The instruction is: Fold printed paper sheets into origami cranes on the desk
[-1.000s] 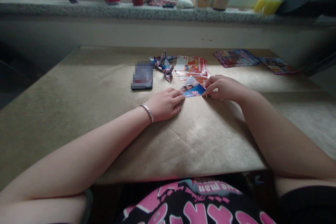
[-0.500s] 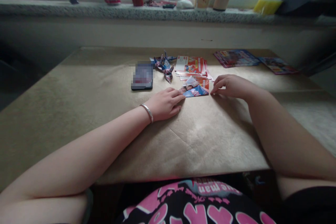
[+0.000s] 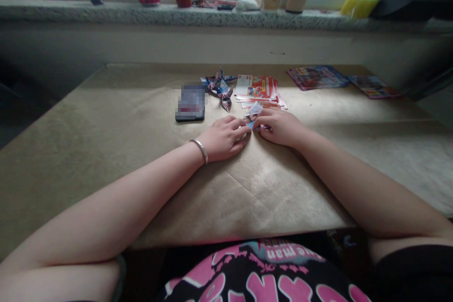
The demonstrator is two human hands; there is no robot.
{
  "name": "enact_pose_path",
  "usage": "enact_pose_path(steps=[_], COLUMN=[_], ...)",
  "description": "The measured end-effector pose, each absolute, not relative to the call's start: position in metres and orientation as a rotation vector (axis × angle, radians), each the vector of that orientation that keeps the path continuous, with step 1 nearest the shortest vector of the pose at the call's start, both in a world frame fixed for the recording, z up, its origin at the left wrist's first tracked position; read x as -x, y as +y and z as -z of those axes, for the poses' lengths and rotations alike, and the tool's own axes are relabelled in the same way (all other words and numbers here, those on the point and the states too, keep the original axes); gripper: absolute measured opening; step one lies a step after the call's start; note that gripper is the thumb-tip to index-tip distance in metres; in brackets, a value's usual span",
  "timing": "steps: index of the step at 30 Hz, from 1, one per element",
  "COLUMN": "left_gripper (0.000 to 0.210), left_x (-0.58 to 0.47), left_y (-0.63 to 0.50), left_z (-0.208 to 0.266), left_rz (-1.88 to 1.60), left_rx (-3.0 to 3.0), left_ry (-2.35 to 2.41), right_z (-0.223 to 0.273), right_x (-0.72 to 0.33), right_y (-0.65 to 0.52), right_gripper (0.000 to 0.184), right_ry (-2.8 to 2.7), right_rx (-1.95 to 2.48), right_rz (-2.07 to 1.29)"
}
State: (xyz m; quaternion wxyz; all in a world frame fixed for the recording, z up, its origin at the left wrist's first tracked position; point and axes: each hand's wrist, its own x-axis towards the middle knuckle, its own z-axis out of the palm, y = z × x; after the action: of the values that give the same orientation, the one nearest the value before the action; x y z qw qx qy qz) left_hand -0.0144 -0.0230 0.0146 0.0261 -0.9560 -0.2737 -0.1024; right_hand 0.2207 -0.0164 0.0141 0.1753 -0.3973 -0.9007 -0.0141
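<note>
A folded paper sheet [image 3: 252,118] with a blue and white print lies flat on the table between my hands. From the left, my left hand [image 3: 226,139] rests flat, its fingers stretched out and their tips at the paper's left edge. A silver bangle circles that wrist. My right hand [image 3: 279,125] lies over the paper's right part and hides most of it. Its fingers are bent, with the tips pressed on the paper close to my left fingertips. Just behind is a stack of red and white printed cards [image 3: 260,87].
Left of the cards lie a folded dark-blue paper shape [image 3: 221,88] and a phone [image 3: 190,102]. Glossy printed sheets [image 3: 316,78] lie at the back right of the table [image 3: 106,127]. Bottles and small items line the stone windowsill [image 3: 212,16] behind.
My right hand has moved left from the paper's right edge across the paper, so it now covers most of it. My left hand has stayed in place.
</note>
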Motion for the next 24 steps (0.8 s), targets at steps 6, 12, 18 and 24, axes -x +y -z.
enact_pose_path(steps=[6,12,18,24], left_gripper=[0.037,0.032,0.03,0.032], left_x=[0.02,0.026,0.039,0.046], left_y=[-0.024,-0.023,-0.018,-0.016], left_z=[-0.019,-0.023,-0.032,-0.038], left_rz=[0.261,0.287,0.246,0.213], left_rx=[2.901,2.863,2.865,2.854], left_ry=[-0.849,-0.781,-0.666,-0.543], right_z=[-0.014,-0.013,-0.015,-0.016], right_x=[-0.224,-0.223,-0.223,-0.223], right_y=[-0.015,-0.016,-0.018,-0.02], right_gripper=[0.023,0.023,0.024,0.025], right_ry=[-2.536,-2.533,-2.54,-2.538], right_rx=[1.123,1.113,1.124,1.136], right_rz=[0.011,0.011,-0.008,-0.027])
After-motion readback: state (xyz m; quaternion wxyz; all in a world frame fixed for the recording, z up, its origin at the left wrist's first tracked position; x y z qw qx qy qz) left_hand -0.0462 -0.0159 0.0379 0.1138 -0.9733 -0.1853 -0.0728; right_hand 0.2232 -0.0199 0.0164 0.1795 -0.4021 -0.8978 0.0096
